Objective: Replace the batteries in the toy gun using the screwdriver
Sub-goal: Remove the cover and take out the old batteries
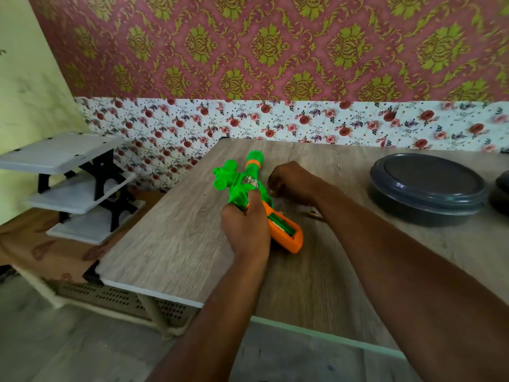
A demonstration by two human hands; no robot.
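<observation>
The toy gun (242,186) lies near the middle of the wood-grain table (165,244). Its green barrel points toward 12 o'clock and its orange grip (292,238) angles toward 5 o'clock. The person's left hand (245,230) grips the gun where the green body meets the orange grip, fingers curled round it and one fingertip reaching up beside a small silvery patch on the body. An open slot along the orange grip shows green and white inside, but what fills it is too blurred to name. The right hand (292,183) sits at 3 o'clock of the barrel, just beside it and low over the table. Its fingers are curled under, and whether they pinch anything cannot be told. Below the right forearm, at about 4 o'clock of that hand, a small brownish object (314,215) lies on the table, too blurred to identify. Well apart at 3 o'clock stands a dark grey round container (427,188) with its lid on, and another dark object (500,194) is cut off by the frame edge just beyond it. Off the table at 9 o'clock a white shelf (68,183) with black brackets stands against the floral wallpaper (248,119).
</observation>
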